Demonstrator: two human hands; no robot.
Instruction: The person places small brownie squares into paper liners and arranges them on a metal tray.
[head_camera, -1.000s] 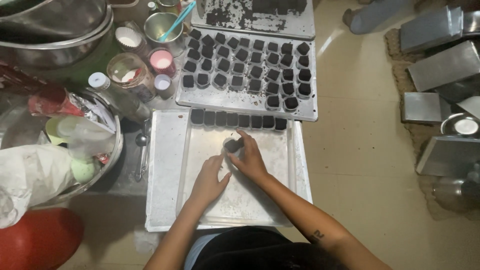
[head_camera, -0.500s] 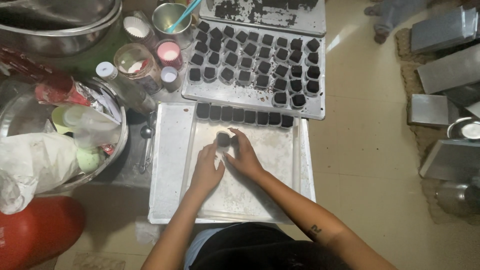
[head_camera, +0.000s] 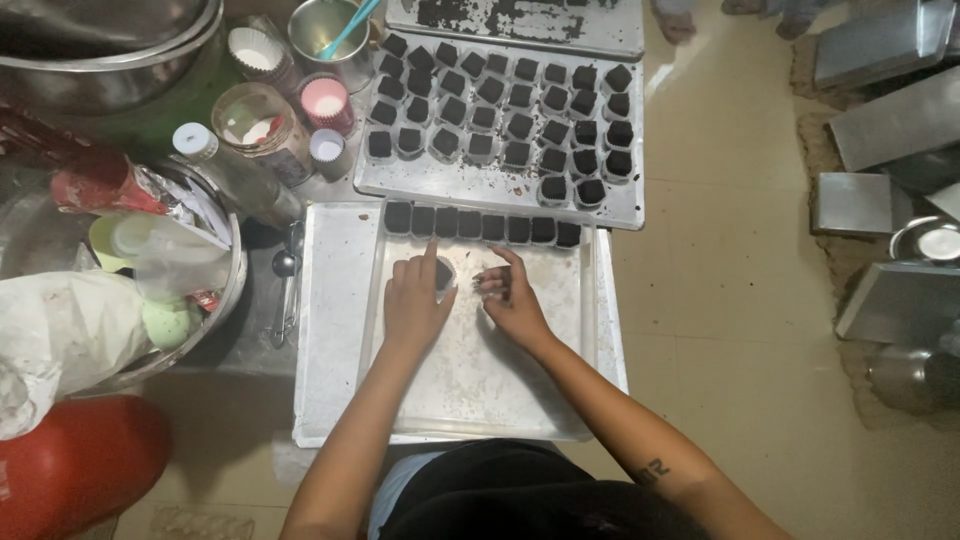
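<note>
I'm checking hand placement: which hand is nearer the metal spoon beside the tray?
Left. The left hand sits on the tray's left half, closer to the spoon; the right hand lies farther right.

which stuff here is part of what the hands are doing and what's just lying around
In use:
left hand
right hand
dark piece in a paper cup, between the hands
near tray
row of dark pieces along its far edge

Lying about:
filled tray
jars
spoon
steel bowl
metal tins

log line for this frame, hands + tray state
left hand: holding dark piece in paper cup | right hand: beside cup, fingers curled | near tray: one row of cups along far edge
</note>
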